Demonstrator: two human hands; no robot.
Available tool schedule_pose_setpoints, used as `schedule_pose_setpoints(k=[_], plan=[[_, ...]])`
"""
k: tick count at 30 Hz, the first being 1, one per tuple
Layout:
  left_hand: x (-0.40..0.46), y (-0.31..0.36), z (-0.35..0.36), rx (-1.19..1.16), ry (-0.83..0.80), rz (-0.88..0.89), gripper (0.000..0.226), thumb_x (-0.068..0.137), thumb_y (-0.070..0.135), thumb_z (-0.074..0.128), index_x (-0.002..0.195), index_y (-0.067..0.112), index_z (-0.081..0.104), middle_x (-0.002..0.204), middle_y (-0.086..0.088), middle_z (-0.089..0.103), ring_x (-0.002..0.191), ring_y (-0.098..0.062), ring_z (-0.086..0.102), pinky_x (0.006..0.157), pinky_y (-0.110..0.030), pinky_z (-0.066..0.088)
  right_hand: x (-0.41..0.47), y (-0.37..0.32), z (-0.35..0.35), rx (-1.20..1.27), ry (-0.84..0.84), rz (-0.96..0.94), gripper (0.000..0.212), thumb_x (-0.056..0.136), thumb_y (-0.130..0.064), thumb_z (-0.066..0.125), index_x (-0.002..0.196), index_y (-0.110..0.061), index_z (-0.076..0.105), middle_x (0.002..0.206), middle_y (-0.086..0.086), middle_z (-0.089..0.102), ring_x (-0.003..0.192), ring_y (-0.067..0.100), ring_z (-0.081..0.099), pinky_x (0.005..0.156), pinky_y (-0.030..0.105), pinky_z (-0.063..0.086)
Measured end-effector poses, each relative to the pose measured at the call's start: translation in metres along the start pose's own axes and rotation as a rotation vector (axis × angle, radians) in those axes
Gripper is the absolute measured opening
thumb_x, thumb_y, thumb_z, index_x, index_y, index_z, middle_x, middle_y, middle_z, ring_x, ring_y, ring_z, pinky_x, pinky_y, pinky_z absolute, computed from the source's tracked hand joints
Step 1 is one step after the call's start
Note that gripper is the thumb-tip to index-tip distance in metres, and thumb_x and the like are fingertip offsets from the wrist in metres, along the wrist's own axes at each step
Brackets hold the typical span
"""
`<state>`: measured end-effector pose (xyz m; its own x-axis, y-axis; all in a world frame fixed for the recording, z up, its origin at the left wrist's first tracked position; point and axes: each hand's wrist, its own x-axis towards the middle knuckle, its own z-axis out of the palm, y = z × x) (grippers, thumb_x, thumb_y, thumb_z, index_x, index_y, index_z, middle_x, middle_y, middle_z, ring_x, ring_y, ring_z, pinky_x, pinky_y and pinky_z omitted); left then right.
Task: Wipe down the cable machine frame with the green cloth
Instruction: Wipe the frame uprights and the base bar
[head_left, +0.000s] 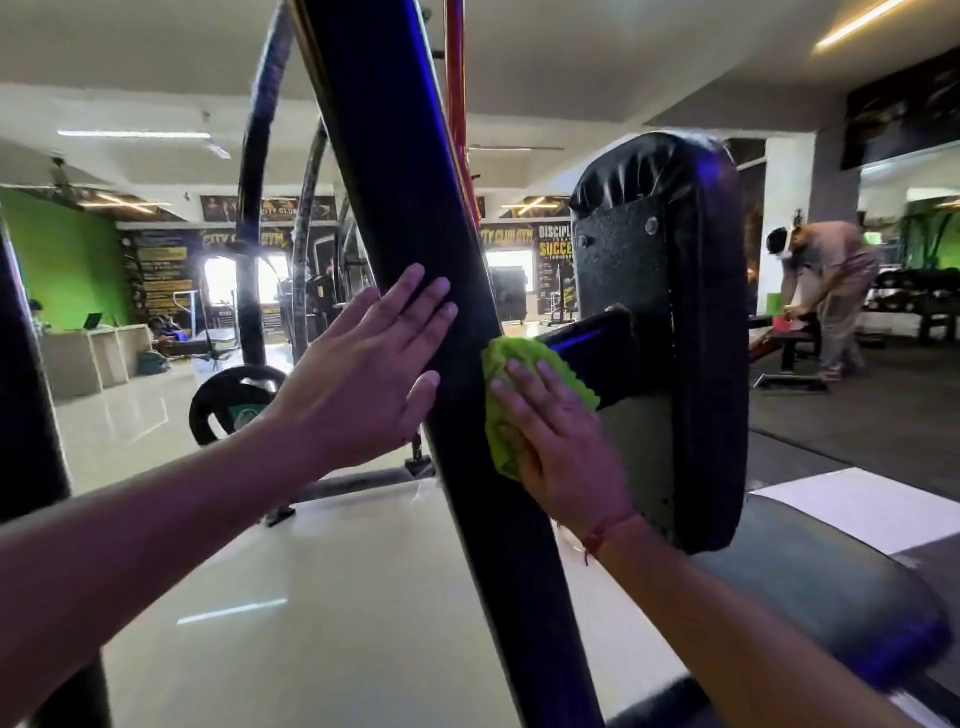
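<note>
Wipe was underway, judging by the cloth already on metal; no telling how much of the frame was done, and the frames show no clean/dirty contrast. Black slanted frame post (415, 218) ran 12 to 6 through centre. Back pad (670, 332) sat at 3 o'clock of it. Left hand (363, 374) lay flat, fingers straight, bracing the post, gripping nothing. Right hand (550, 436) pressed the green cloth (511, 358) with extended fingers against the post's right edge; cloth stuck out toward 12 past the fingertips.
</note>
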<state>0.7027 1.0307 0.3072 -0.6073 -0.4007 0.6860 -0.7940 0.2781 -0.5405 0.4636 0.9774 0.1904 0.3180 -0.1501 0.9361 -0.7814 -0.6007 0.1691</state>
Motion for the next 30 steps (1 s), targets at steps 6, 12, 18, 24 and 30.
schedule_pose_setpoints(k=[6, 12, 18, 24, 30], plan=[[-0.011, 0.017, 0.01, -0.001, -0.011, 0.012, 0.067, 0.099, 0.041, 0.035, 0.158, 0.012, 0.027, 0.168, -0.004, 0.016, 0.157, -0.023, -0.002, 0.125, -0.048, 0.017, -0.017, -0.029, 0.017, 0.043, -0.007, 0.036, 0.054, 0.1, -0.011, 0.058, 0.152, -0.015, 0.043, 0.164, 0.006, 0.029, 0.154, 0.032, 0.018, 0.119, 0.052, 0.03], [-0.012, 0.012, 0.012, 0.011, -0.03, 0.038, 0.065, 0.1, 0.04, 0.034, 0.159, 0.013, 0.026, 0.168, -0.002, 0.015, 0.157, -0.023, -0.003, 0.124, -0.049, 0.018, 0.004, 0.002, 0.001, 0.112, 0.231, 0.575, 0.051, 0.107, -0.018, 0.044, 0.157, -0.02, 0.034, 0.167, -0.002, 0.02, 0.156, 0.021, 0.012, 0.123, 0.048, 0.025], [-0.013, 0.014, 0.013, -0.009, -0.023, 0.03, 0.067, 0.099, 0.041, 0.036, 0.158, 0.011, 0.026, 0.168, -0.003, 0.016, 0.157, -0.023, -0.003, 0.124, -0.05, 0.019, -0.018, 0.004, 0.002, 0.06, 0.004, 0.082, 0.052, 0.103, -0.014, 0.054, 0.153, -0.021, 0.042, 0.165, -0.001, 0.026, 0.154, 0.024, 0.021, 0.124, 0.041, 0.024], [-0.014, 0.026, 0.01, -0.026, -0.029, 0.001, 0.068, 0.098, 0.042, 0.034, 0.157, 0.01, 0.028, 0.167, -0.006, 0.018, 0.156, -0.022, 0.004, 0.125, -0.05, 0.016, -0.029, -0.038, 0.019, 0.108, -0.018, 0.118, 0.053, 0.103, -0.015, 0.056, 0.153, -0.019, 0.041, 0.166, 0.001, 0.024, 0.155, 0.029, 0.013, 0.124, 0.039, 0.023], [-0.034, 0.042, 0.019, -0.077, -0.08, 0.075, 0.062, 0.098, 0.04, 0.033, 0.154, 0.012, 0.038, 0.164, -0.003, 0.029, 0.156, -0.022, 0.008, 0.125, -0.048, 0.012, -0.077, -0.062, 0.029, 0.142, -0.046, 0.231, 0.049, 0.106, -0.017, 0.049, 0.153, -0.017, 0.04, 0.166, 0.002, 0.024, 0.155, 0.029, 0.014, 0.119, 0.048, 0.032]])
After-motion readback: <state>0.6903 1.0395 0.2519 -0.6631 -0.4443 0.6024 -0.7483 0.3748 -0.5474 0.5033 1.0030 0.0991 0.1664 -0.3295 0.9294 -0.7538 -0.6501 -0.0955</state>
